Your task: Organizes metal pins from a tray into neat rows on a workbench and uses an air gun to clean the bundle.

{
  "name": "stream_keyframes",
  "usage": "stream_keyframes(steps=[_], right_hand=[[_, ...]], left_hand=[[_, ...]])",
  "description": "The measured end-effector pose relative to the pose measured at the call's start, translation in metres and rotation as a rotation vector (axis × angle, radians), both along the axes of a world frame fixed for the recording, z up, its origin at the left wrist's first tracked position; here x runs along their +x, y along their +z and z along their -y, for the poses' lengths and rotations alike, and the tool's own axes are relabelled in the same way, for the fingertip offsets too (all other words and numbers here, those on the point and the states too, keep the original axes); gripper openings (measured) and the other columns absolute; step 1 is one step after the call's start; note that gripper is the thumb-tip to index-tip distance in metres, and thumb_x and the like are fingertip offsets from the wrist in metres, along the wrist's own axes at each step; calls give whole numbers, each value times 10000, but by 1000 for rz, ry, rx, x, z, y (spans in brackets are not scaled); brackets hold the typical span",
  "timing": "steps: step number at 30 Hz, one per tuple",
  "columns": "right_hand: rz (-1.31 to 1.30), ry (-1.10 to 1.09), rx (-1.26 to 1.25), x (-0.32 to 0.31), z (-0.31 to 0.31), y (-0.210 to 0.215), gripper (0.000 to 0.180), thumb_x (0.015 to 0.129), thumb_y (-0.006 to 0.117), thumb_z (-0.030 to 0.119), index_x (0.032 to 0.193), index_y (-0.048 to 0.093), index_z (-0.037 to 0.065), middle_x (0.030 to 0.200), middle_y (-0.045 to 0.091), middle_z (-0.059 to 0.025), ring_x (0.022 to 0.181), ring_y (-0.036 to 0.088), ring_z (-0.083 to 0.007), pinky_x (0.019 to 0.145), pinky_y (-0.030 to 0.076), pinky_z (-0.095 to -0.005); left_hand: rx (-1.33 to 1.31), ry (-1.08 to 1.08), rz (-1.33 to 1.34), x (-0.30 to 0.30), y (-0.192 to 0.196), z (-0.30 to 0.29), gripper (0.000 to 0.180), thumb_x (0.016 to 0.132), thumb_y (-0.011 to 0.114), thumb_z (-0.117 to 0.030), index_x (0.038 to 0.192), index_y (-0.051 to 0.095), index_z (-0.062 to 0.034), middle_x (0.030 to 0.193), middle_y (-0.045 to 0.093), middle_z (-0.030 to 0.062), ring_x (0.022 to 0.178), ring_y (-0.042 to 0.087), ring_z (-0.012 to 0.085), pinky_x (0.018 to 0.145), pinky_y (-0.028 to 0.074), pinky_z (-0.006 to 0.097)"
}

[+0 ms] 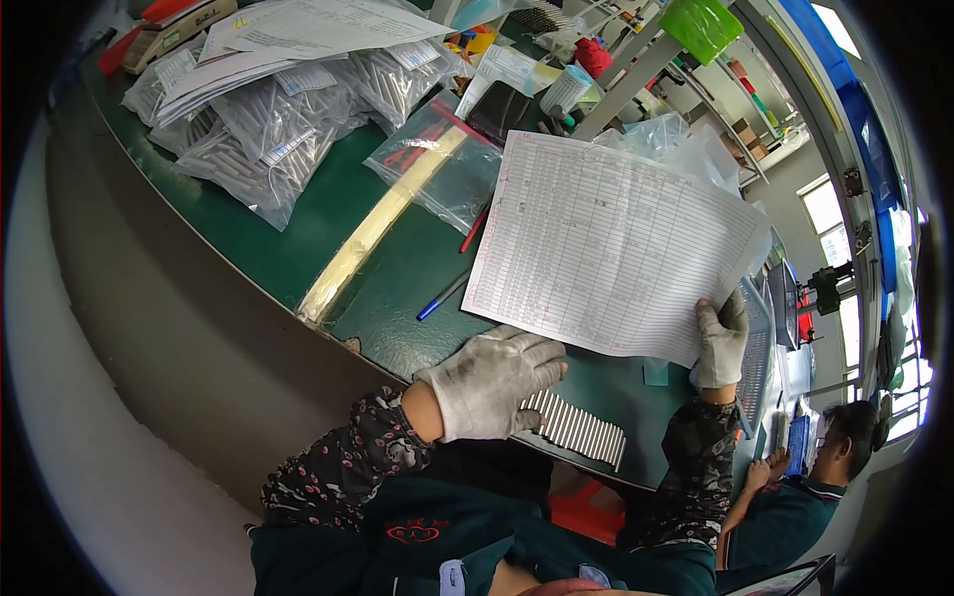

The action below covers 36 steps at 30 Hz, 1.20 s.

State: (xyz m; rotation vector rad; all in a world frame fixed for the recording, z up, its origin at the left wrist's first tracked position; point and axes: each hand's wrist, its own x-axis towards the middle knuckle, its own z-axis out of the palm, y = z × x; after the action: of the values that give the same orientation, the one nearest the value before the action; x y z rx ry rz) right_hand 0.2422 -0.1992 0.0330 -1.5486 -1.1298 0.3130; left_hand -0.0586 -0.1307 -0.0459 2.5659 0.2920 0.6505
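Observation:
My right hand (pixel 721 346), in a white work glove, grips the lower right corner of a large printed sheet (pixel 611 238) ruled in a table. The sheet lies tilted across the green bench. A row of short silver metal pins (pixel 578 429) is lined up side by side near the bench's front edge. Over the left end of that row rests my gloved left hand (pixel 489 383), fingers stretched out flat, thumb beside the end pins. Its fingertips reach close to the sheet's lower edge. The glove hides any pins underneath.
Clear bags of metal pins (pixel 263 139) lie at the far left under papers (pixel 308 30). A blue pen (pixel 442 296), a red pen (pixel 474 230) and a zip bag (pixel 452 184) lie left of the sheet. A blue basket (pixel 757 358) stands right; another person (pixel 805 507) sits beyond.

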Motion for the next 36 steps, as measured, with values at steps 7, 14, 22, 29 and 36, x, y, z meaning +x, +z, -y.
stream_keyframes(steps=[7,14,22,29,36], right_hand=[[11,-5,-20,3,0,0,466,859,599,-8,1295,441,-41,1205,565,-85,1060,546,-144,923,411,-258],[25,3,-17,5,1,-2,477,862,598,-2,1306,431,-42,1239,550,-102,1095,533,-157,939,401,-265],[4,2,-24,2,1,0,486,862,604,8,1311,425,-43,1234,550,-103,1084,533,-158,934,399,-264],[15,30,1,0,-1,-1,486,867,603,18,1317,426,-35,1223,559,-91,1063,544,-148,917,421,-254],[-12,26,5,3,2,-1,478,865,599,7,1310,430,-35,1224,558,-94,1072,544,-153,925,425,-259]], left_hand=[[-16,-9,-6,-1,1,-1,588,710,711,-371,1178,572,-42,1277,509,87,1199,478,229,1004,409,380],[-27,-7,-26,-2,4,-1,576,720,704,-359,1181,569,-41,1281,507,92,1213,466,232,1019,391,387],[-12,-12,-37,-1,3,-1,593,723,699,-378,1192,563,-40,1282,509,94,1215,465,232,1019,392,381],[-15,-12,-33,-2,1,-1,594,733,687,-387,1194,561,-34,1287,505,104,1216,466,238,1022,389,383],[-9,-21,-35,-1,2,-2,586,744,675,-380,1198,556,-29,1289,504,107,1210,471,243,1025,385,384]])
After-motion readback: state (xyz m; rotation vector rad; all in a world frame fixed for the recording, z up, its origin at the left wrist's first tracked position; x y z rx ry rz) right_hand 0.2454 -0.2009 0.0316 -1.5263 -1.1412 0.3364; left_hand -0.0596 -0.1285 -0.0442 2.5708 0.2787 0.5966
